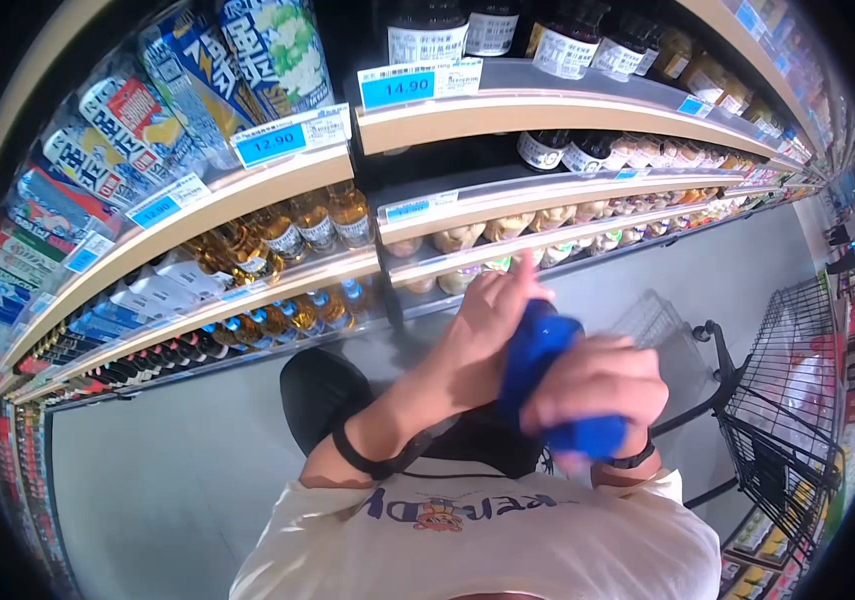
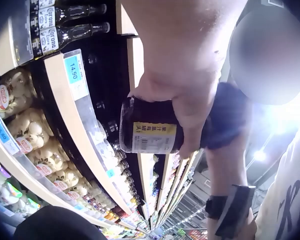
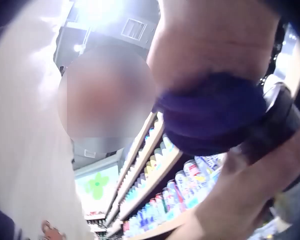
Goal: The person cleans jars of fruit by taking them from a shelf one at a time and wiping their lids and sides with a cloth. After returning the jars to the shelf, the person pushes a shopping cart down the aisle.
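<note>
Evidently both hands work one dark glass bottle [image 2: 155, 131] in front of the shelves [image 1: 447, 128].
Left hand [image 1: 492, 310] grips its body; right hand [image 1: 597, 385] clasps a blue cloth [image 1: 545, 372] around it; likely heavy, slippery, breakable, best held mid-body.

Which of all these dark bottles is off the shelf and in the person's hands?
The dark bottle with the yellow label, gripped by the left hand and wrapped in a blue cloth held by the right hand; the others stand on shelves.

Wooden-edged shelves [image 1: 507, 110] carry bottles [image 1: 317, 225] and blue price tags [image 1: 397, 88].
</note>
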{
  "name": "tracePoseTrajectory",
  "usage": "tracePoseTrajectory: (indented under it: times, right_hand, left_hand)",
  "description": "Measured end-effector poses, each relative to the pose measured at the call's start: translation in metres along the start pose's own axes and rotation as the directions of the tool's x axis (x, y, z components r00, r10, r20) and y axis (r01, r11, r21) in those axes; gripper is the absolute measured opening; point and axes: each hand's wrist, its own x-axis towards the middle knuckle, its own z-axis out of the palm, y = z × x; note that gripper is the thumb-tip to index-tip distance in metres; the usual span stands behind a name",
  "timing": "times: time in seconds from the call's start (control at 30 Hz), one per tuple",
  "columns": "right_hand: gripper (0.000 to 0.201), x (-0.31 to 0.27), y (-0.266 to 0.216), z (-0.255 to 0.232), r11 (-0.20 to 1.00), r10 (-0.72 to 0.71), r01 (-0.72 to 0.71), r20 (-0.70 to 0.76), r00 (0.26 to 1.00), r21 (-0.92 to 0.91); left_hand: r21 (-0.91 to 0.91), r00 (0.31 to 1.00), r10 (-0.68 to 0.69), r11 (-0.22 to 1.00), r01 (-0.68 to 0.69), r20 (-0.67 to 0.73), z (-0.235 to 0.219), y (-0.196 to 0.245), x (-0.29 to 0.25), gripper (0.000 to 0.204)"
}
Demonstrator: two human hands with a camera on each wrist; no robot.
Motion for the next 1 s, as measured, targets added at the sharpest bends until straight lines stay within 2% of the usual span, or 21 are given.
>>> tracePoseTrajectory:
  times: [0.03,0.07,0.1,0.13,0.17,0.23,0.27,0.37,0.43,0.5,0.53,0.57,0.63,0.67,0.77,0.8,0.87,0.9,1.0]
  right_hand:
    - [0.039,-0.001,0.006,0.006,0.925,-0.05,0.014,0.085,0.995,0.379]
    - [0.038,0.002,-0.003,0.01,0.949,-0.06,0.012,0.144,0.988,0.316]
    - [0.038,0.003,-0.011,0.013,0.968,-0.066,0.015,0.197,0.978,0.251]
    - [0.038,0.001,-0.01,0.009,0.98,-0.071,0.035,0.18,0.981,0.195]
    - [0.038,-0.01,-0.008,0.006,0.977,-0.005,-0.014,0.09,0.996,0.213]
    - [0.038,-0.029,0.001,-0.003,0.989,0.04,-0.03,-0.067,0.997,0.143]
    - [0.033,-0.037,0.003,-0.007,0.989,0.087,-0.072,-0.11,0.99,0.128]
    - [0.03,-0.066,0.022,-0.007,0.976,0.173,-0.137,-0.224,0.959,0.168]
    - [0.029,-0.076,0.036,-0.005,0.976,0.183,-0.143,-0.26,0.948,0.167]
    - [0.027,-0.082,0.05,-0.002,0.974,0.206,-0.169,-0.285,0.936,0.15]
    - [0.027,-0.082,0.056,-0.002,0.975,0.212,-0.183,-0.295,0.932,0.122]
    - [0.027,-0.082,0.061,-0.003,0.976,0.215,-0.197,-0.302,0.929,0.088]
    - [0.028,-0.083,0.073,-0.004,0.972,0.233,-0.208,-0.328,0.916,0.11]
    - [0.028,-0.084,0.081,-0.005,0.966,0.25,-0.213,-0.327,0.912,0.144]
    - [0.03,-0.08,0.098,-0.011,0.951,0.288,-0.232,-0.312,0.905,0.206]
    - [0.03,-0.074,0.102,-0.017,0.949,0.306,-0.267,-0.295,0.905,0.166]
    - [0.034,-0.066,0.114,-0.022,0.946,0.324,-0.306,-0.282,0.903,0.107]
    - [0.035,-0.06,0.121,-0.025,0.951,0.309,-0.29,-0.29,0.906,0.107]
    - [0.031,-0.046,0.141,-0.03,0.968,0.248,-0.242,-0.351,0.903,0.063]
  left_hand:
    - [-0.286,0.976,-0.216,0.936,0.207,0.001,0.003,-0.005,-0.003,0.147]
    - [-0.099,0.963,-0.264,0.961,0.257,-0.064,-0.01,0.008,0.014,0.155]
    - [-0.046,0.959,-0.219,0.976,0.214,-0.177,-0.012,0.006,0.023,0.143]
    - [0.144,0.974,-0.124,0.978,0.153,-0.192,-0.02,0.0,0.032,0.127]
    - [0.326,0.983,-0.03,0.941,0.089,-0.183,-0.031,-0.006,0.038,0.111]
    - [0.339,0.945,-0.036,0.929,0.151,-0.324,-0.044,-0.013,0.046,0.081]
    - [0.241,0.917,-0.086,0.952,0.191,-0.39,-0.047,-0.021,0.047,0.071]
    - [0.25,0.877,-0.048,0.95,0.188,-0.478,-0.059,-0.037,0.056,0.071]
    - [0.281,0.891,-0.07,0.935,0.216,-0.449,-0.06,-0.044,0.057,0.072]
    - [0.268,0.875,-0.013,0.949,0.163,-0.484,-0.058,-0.057,0.054,0.073]
    - [0.203,0.845,-0.125,0.943,0.264,-0.521,-0.057,-0.057,0.053,0.072]
    - [0.223,0.855,-0.132,0.935,0.276,-0.502,-0.059,-0.058,0.052,0.072]
    - [0.473,0.848,-0.058,0.809,0.35,-0.528,-0.061,-0.062,0.053,0.073]
    - [0.395,0.828,-0.077,0.852,0.344,-0.556,-0.061,-0.066,0.054,0.074]
    - [0.414,0.821,-0.073,0.836,0.36,-0.567,-0.059,-0.066,0.055,0.076]
    - [0.424,0.817,-0.073,0.826,0.371,-0.572,-0.057,-0.065,0.056,0.076]
    - [0.314,0.782,-0.134,0.865,0.392,-0.609,-0.054,-0.064,0.06,0.078]
    - [0.351,0.782,-0.095,0.856,0.381,-0.616,-0.055,-0.066,0.062,0.077]
    - [0.361,0.768,-0.11,0.834,0.417,-0.631,-0.054,-0.062,0.066,0.075]
